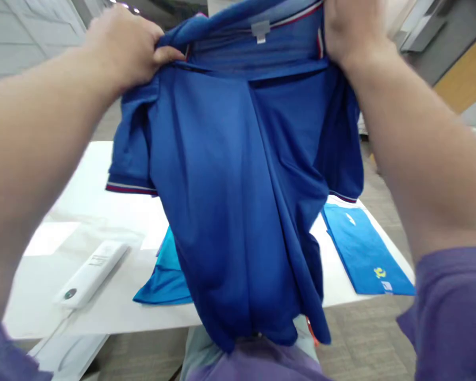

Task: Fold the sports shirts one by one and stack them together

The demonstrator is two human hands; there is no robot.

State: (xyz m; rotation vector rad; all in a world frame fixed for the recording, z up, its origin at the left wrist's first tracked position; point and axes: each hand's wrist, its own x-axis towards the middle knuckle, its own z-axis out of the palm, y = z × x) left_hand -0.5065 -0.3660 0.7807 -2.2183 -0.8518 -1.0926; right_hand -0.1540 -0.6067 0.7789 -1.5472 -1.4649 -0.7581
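A dark blue polo shirt with red and white trim on its collar and sleeve cuffs hangs open in front of me, its hem near my lap. My left hand is closed on the shirt at the left shoulder, beside the collar, thumb in front. At the other shoulder my right hand grips the cloth; its fingers are partly hidden and cut by the top edge. Behind the shirt, a lighter blue garment lies on the table, mostly covered from view.
On the white table, a white power strip-like box with a cord lies at left. A folded blue shirt with a small yellow mark lies at the right end. Grey floor shows beyond the table's edge.
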